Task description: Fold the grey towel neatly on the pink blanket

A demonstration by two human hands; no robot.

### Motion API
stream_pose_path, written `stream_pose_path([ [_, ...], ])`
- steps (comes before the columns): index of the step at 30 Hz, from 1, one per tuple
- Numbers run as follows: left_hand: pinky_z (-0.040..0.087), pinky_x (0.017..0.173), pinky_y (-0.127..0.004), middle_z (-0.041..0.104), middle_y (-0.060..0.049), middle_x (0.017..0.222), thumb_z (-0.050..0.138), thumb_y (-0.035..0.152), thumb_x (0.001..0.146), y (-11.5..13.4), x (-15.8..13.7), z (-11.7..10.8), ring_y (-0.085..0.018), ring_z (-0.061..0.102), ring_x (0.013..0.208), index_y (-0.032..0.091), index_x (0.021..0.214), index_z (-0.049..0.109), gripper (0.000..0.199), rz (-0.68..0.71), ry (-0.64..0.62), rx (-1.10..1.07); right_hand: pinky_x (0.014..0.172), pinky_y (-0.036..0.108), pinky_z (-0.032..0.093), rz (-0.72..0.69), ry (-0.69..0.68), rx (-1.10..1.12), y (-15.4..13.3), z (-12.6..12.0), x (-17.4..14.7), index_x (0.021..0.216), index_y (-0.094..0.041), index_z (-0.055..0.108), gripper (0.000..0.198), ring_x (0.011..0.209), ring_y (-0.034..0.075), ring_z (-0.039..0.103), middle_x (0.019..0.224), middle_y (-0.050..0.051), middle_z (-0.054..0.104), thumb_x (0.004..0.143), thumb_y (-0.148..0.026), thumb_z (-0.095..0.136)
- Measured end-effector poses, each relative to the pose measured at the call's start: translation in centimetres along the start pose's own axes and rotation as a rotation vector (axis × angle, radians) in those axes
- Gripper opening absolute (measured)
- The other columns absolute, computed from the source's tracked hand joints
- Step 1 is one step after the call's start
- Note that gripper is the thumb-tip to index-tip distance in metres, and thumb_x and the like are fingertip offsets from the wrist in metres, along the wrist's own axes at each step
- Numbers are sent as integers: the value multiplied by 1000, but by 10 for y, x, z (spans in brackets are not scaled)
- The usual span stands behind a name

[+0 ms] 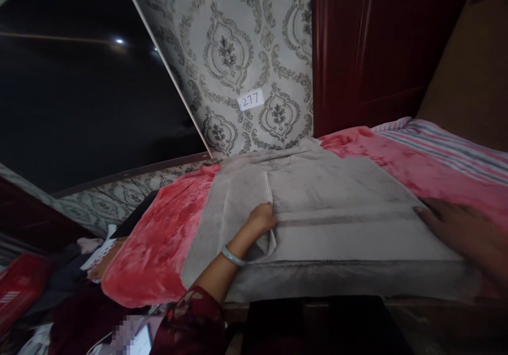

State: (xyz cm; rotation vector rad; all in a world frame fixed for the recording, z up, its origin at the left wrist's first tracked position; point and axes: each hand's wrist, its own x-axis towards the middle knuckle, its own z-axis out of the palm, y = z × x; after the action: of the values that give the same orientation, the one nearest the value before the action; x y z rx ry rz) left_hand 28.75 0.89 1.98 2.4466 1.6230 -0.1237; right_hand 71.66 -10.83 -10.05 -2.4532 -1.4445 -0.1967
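Observation:
A large grey plush cloth point(337, 185), perhaps a towel, lies spread over the bed with its left part folded over toward the middle. My left hand point(262, 218), with a bracelet point(233, 257) on its wrist, is closed around the edge of that folded flap point(248, 191). A darker band runs across the cloth to the right of this hand. At the right end of the cloth, my right hand point(456, 222) rests with fingers stretched out, holding nothing. The far side of that hand blends into shadow.
Red blankets point(159, 238) lie under the cloth, with a striped cloth point(448, 138) at the back right. A big black screen point(91, 90) stands at the left. Clothes and a lit phone point(142, 340) are at the lower left. Behind is patterned wallpaper point(226, 53) with a paper label point(251, 99) reading 277.

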Motion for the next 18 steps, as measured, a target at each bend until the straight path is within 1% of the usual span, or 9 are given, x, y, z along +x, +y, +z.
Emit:
stream_pose_path([
  [2,53,93,-35,71,-20,125,51,13,85,-2,0,-8,-28,68,117,13,121,67,39,11,-1,-1,100,53,43,39,-62,35,-2,-4,-2,138,-15,63,87,120,41,57,140,19,61,89,-63,9],
  [4,53,95,-35,69,-22,127,49,13,87,1,-1,-9,-29,67,119,11,127,62,43,3,8,-4,101,54,41,69,-106,61,-5,-9,-4,141,-13,60,87,122,42,54,143,21,58,89,-63,11],
  [7,53,93,-37,70,-24,123,47,12,89,14,-7,-2,-31,68,116,8,138,53,50,-40,12,-3,104,53,39,61,-116,63,-8,-17,-7,142,-11,59,85,124,43,52,143,22,57,90,-60,13],
  [9,52,93,-38,70,-22,121,49,13,90,22,-15,5,-31,68,115,10,143,49,53,-33,20,3,106,53,38,50,-133,51,-8,-19,-6,143,-10,58,84,125,42,51,144,20,57,91,-59,13],
  [10,52,94,-39,70,-21,122,50,15,90,25,-21,9,-31,68,115,12,145,47,55,-7,37,7,106,52,38,53,-139,40,-8,-19,-6,143,-10,58,83,125,42,51,143,20,58,92,-59,14],
  [12,52,95,-40,68,-18,124,52,21,93,25,-36,15,-30,67,113,16,150,42,58,67,95,2,106,52,40,60,-131,12,-4,-17,-3,141,-11,60,80,122,41,54,141,19,60,93,-57,16],
  [15,52,96,-40,66,-14,125,54,31,95,14,-63,25,-28,66,110,18,152,38,61,155,213,-75,103,50,43,45,-99,-6,3,-12,0,138,-14,64,72,117,39,58,136,18,64,94,-55,23],
  [17,51,100,-44,65,-14,127,57,36,93,4,-80,36,-29,62,116,16,151,40,63,199,296,-128,98,49,46,54,-96,-5,5,-13,0,134,-14,66,66,114,37,60,133,20,64,94,-51,29],
  [18,49,102,-46,64,-14,129,60,37,92,0,-87,42,-30,59,119,15,149,41,64,222,339,-139,95,50,47,63,-65,-6,4,-16,-1,133,-13,67,63,114,37,60,133,22,64,94,-49,32],
])
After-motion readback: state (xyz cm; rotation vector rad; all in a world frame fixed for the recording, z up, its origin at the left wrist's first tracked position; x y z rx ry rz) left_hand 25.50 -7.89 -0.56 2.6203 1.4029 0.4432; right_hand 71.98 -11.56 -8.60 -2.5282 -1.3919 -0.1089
